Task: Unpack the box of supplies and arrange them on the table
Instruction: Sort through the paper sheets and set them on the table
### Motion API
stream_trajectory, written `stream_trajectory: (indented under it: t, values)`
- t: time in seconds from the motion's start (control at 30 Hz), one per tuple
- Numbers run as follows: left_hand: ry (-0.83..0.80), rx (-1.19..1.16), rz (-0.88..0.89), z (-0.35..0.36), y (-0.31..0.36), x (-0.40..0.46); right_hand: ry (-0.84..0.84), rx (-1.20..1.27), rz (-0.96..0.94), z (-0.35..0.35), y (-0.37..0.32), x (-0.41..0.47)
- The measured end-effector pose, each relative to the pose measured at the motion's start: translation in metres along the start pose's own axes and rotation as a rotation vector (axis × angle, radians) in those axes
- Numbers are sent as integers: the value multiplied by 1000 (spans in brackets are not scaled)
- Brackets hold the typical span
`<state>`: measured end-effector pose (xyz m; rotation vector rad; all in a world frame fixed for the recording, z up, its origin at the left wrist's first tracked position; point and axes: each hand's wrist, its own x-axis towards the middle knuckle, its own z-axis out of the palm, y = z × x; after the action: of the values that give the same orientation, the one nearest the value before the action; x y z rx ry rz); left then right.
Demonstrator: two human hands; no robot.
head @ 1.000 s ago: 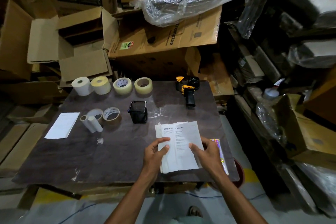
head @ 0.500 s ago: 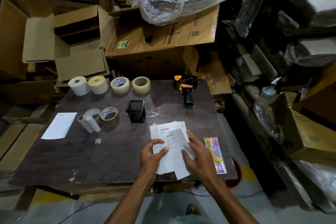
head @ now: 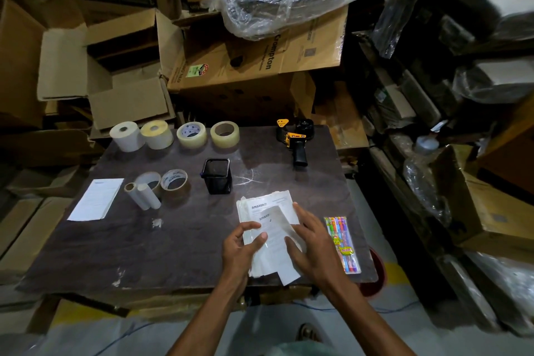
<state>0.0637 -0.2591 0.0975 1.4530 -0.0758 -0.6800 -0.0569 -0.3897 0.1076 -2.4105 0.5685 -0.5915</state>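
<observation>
The person stands at the near edge of the table [head: 95, 254] with both hands on a stack of printed papers [head: 267, 212]. The left hand [head: 241, 248] grips the stack's left edge, thumb laid over the top sheet and fingers curled beneath. The right hand [head: 313, 248] rests on the stack's right side with fingers fairly straight, pressing rather than pinching. The top sheet lies skewed, its lower corner past the table edge, so the grip appears meant to square the loose sheets before they are set down.

The unpacked supplies lie in orderly groups, apparently sorted by kind. Along the far edge stand two label rolls [head: 127, 136] side by side, then two clear tape rolls [head: 191, 134] just beside them. A tape dispenser [head: 294, 139] lies well apart at the far right, handle toward the person. In the middle row are two small white tubes [head: 143, 196] resting against two flat tape rolls [head: 174, 180], and a black square holder [head: 217, 176] standing upright. A single white sheet [head: 96, 199] lies flat at the left. A pack of coloured pens [head: 342, 244] lies flat just beside the right hand.

An opened cardboard box [head: 124, 78] sits beyond the table's far left corner; whether it is the supply box, or emptied, cannot be told. In judgement, the task is near completion, with the papers unplaced.
</observation>
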Motion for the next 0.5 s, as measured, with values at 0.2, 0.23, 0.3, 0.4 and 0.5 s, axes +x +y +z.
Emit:
stream_trajectory:
  t: [0.2, 0.23, 0.3, 0.4, 0.5]
  values:
    - [-4, 53, -5, -2, -1, -1, -5, 2, -39, 4, 2, 1]
    - [-3, 45, -7, -2, -1, -2, 3, -19, -60, 5, 2, 1]
    - [-1, 33, -11, -1, 1, -3, 16, -61, -84, 6, 2, 1]
    - [-5, 17, -8, 0, 4, -6, 34, -82, -117, 5, 3, -1]
    - [0, 6, -3, 2, 6, -8, 53, -27, -76, 1, 0, 0]
